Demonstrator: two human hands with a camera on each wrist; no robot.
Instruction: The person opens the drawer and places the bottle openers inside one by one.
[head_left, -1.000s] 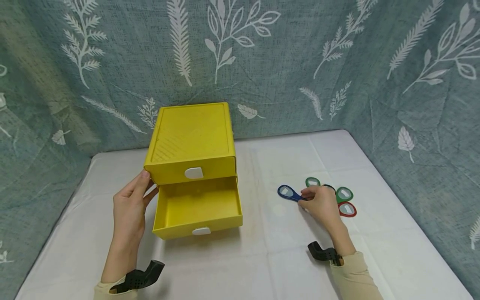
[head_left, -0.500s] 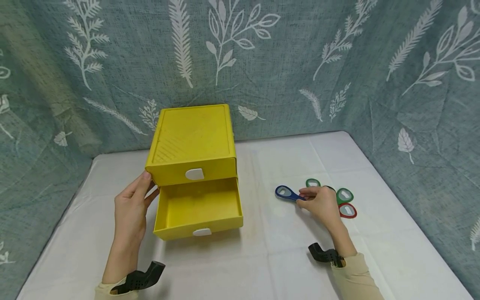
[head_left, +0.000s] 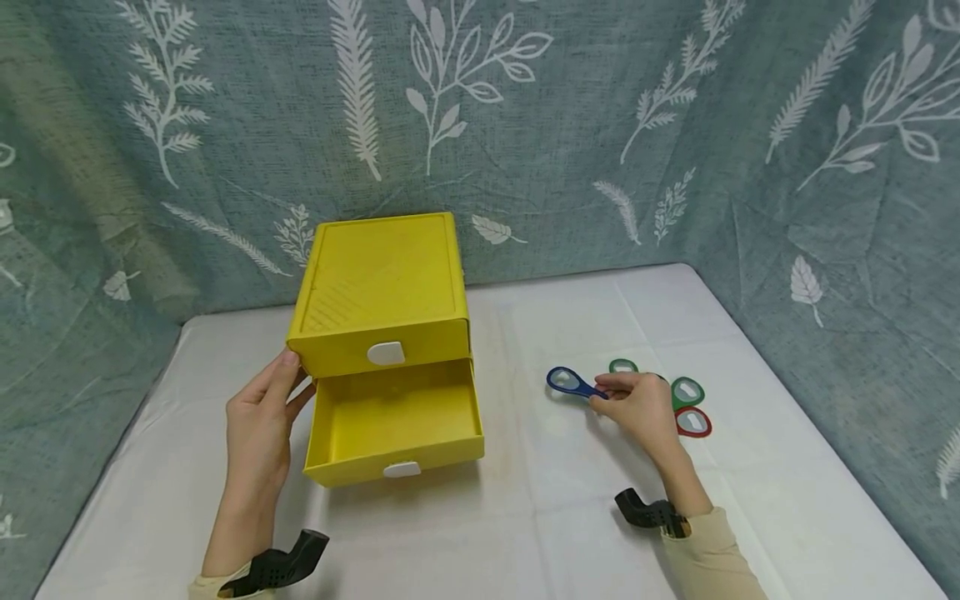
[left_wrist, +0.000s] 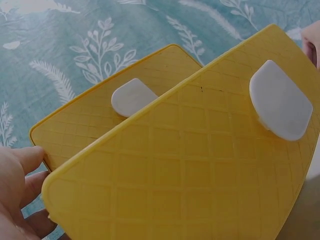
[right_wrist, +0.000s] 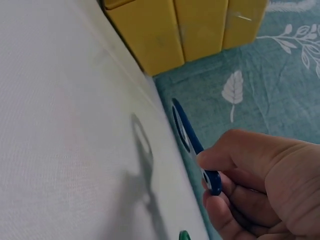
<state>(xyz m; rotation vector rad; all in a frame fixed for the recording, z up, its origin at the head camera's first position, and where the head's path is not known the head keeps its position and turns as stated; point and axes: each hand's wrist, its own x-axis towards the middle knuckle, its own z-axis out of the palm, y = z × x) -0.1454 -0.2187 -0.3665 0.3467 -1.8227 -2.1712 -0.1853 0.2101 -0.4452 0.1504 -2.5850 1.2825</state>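
Note:
A yellow two-drawer cabinet (head_left: 378,275) stands left of centre, its top drawer (head_left: 435,340) pushed in and its lower drawer (head_left: 446,452) pulled out, with nothing inside. My left hand (head_left: 258,429) touches the cabinet's front left side, thumb at the upper corner; in the left wrist view the fingertips meet the drawer edges. My right hand (head_left: 641,412) pinches a blue bottle opener (head_left: 564,381) by its narrow end, ring end pointing left. In the right wrist view the opener (right_wrist: 186,132) is held above the white cloth, casting a shadow.
Beyond my right hand lie more bottle openers: a green one (head_left: 687,392), a red one (head_left: 693,422) and another green one (head_left: 623,365), partly hidden by the hand. A patterned blue-green curtain (head_left: 555,208) borders the white-covered table (head_left: 540,533) at the back and sides.
The blue bottle opener has shifted slightly left and up in my right hand's pinch. My left hand and the cabinet have stayed in place.

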